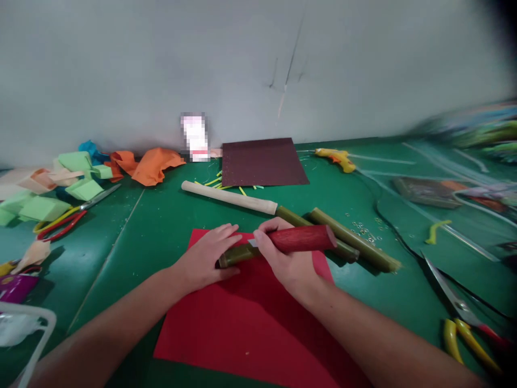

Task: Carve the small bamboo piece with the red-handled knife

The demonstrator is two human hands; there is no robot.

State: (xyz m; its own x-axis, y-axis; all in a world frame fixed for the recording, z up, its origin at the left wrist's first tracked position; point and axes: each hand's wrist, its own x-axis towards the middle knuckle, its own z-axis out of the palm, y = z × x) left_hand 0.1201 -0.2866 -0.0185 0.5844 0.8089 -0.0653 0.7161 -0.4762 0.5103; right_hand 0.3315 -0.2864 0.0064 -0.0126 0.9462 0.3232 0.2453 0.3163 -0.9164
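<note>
My right hand (285,264) is wrapped round a knife with a thick red wooden handle (301,238). Its short blade (253,243) points left, over a green bamboo tube (238,254). My left hand (202,256) grips this tube near its left end, thumb on the near side and fingers on the far side. The tube lies over a sheet of red paper (246,323); its right part is hidden behind my right hand. Just beyond my hands, a pale stick (228,198) meets another green bamboo piece (294,216), with a second bamboo piece (355,241) beside it.
A dark brown sheet (262,163) lies by the wall, with a yellow glue gun (336,159) to its right. Scissors lie at right (456,302) and left (76,213). Crumpled orange paper (157,166), green paper pieces (44,207) and small rings (363,229) are scattered on the green table (109,302).
</note>
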